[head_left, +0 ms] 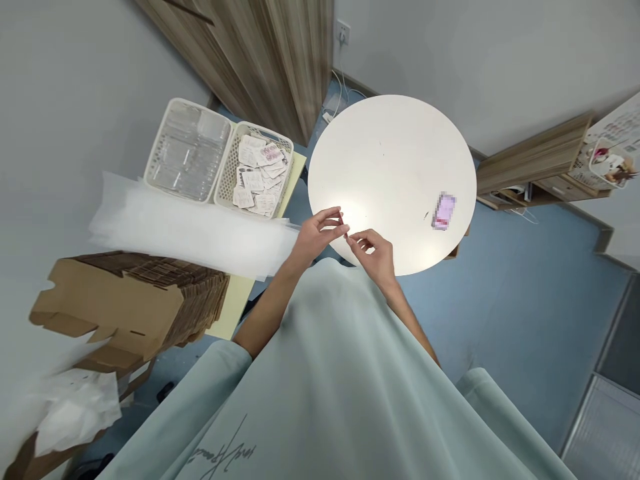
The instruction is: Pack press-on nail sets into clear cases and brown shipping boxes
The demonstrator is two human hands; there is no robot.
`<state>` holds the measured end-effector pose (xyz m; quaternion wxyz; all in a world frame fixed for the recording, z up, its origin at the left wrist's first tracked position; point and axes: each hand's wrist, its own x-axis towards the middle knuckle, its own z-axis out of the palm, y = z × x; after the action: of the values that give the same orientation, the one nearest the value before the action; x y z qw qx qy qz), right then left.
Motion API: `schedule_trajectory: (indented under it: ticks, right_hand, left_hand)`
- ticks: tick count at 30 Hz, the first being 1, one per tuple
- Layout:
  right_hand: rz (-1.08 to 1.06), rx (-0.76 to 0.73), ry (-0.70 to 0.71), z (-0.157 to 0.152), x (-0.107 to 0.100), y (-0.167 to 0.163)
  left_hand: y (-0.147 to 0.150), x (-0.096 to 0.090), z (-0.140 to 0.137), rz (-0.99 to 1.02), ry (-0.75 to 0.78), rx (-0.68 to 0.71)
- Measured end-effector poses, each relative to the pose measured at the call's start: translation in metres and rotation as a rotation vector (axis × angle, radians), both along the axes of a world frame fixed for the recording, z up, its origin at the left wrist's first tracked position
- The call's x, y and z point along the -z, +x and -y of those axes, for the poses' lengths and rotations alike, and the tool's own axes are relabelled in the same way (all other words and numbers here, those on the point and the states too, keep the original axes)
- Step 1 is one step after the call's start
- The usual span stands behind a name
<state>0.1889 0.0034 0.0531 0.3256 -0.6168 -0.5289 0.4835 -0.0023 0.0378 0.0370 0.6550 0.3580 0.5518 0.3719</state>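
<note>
My left hand (319, 233) and right hand (376, 256) each pinch a slim reddish piece (343, 220) with thumb and fingers, over the near edge of the round white table (395, 157). Its exact form is too small to tell. Light, opposed pinches, I judge, would steady it without bending.

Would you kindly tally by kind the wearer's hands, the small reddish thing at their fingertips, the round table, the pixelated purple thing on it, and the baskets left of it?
Hands: 2 (left hand, right hand)
Small reddish thing: 1
Round table: 1
Purple thing: 1
Baskets: 2
Total: 7
</note>
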Motion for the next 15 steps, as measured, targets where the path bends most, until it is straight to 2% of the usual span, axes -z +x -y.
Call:
schedule_trajectory:
  ticks: [4,7,10,15]
  right_hand:
    - [0.019,0.095,0.03,-0.004,0.008,0.004]
    - [-0.064,0.154,-0.06,-0.008,0.014,0.009]
    - [-0.184,0.15,-0.163,-0.012,0.016,0.014]
    - [-0.274,0.13,-0.191,-0.015,0.015,0.015]
  left_hand:
    - [-0.003,0.004,-0.001,-0.058,0.026,-0.034]
    - [-0.009,0.011,-0.002,-0.067,0.034,-0.076]
    - [-0.015,0.015,-0.004,-0.013,0.001,-0.06]
    - [-0.018,0.01,-0.006,0.081,-0.013,-0.037]
